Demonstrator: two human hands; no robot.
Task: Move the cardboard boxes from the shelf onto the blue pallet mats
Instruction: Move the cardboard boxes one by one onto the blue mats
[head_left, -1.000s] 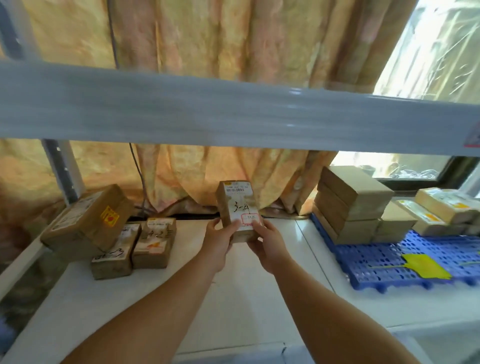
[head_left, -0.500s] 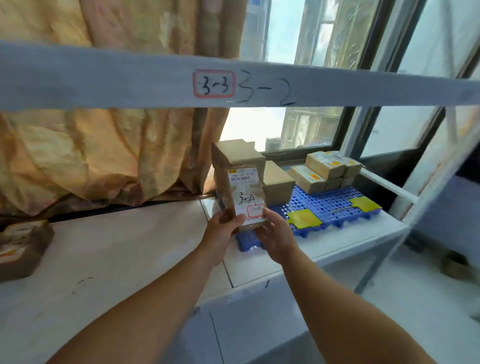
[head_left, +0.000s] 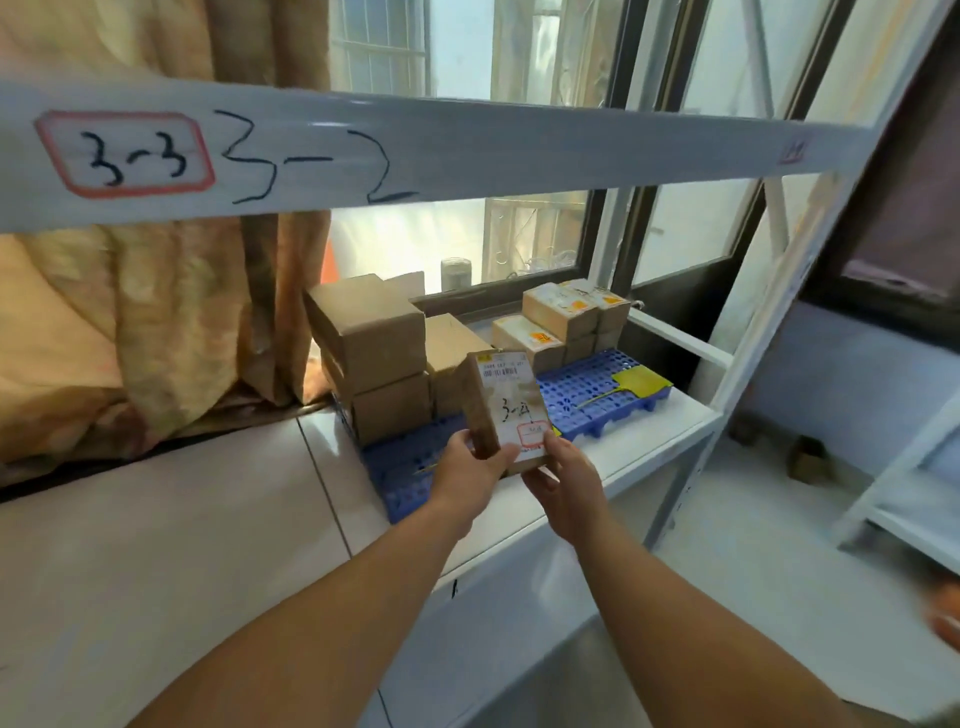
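Note:
A small cardboard box (head_left: 506, 400) with a white label marked 3-4 stands upright in the air above the near edge of the blue pallet mats (head_left: 587, 395). My left hand (head_left: 470, 478) grips its lower left side and my right hand (head_left: 563, 480) holds its lower right corner. On the mats stand a stack of two plain brown boxes (head_left: 374, 358) at the left, another brown box (head_left: 449, 353) beside it, and several labelled boxes (head_left: 563, 317) at the back right.
The white shelf board (head_left: 156, 545) stretches to the left. An upper shelf beam (head_left: 467, 150) marked 3-3 and 3-2 crosses overhead. A yellow tag (head_left: 640, 382) lies on the mats' right end. A curtain (head_left: 130, 322) and a window are behind; a white upright post (head_left: 810, 249) stands at right.
The view has swung right along the shelf. Both hands carried the 3-4 box from the shelf's middle over to the blue mats; the boxes at the left are out of view.

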